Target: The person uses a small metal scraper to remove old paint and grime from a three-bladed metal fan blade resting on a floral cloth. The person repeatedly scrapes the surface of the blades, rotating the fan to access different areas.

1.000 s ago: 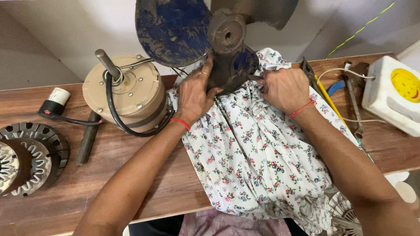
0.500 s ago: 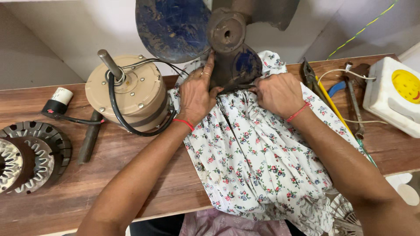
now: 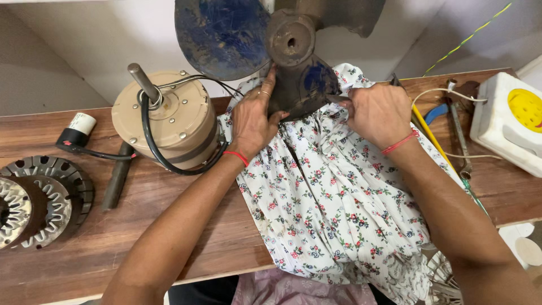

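Bare forearms, a red thread at each wrist

The left hand [image 3: 254, 121] wears a thin ring on one finger and a red cord bracelet; the right hand [image 3: 377, 113] has a matching red cord. No sleeves show.
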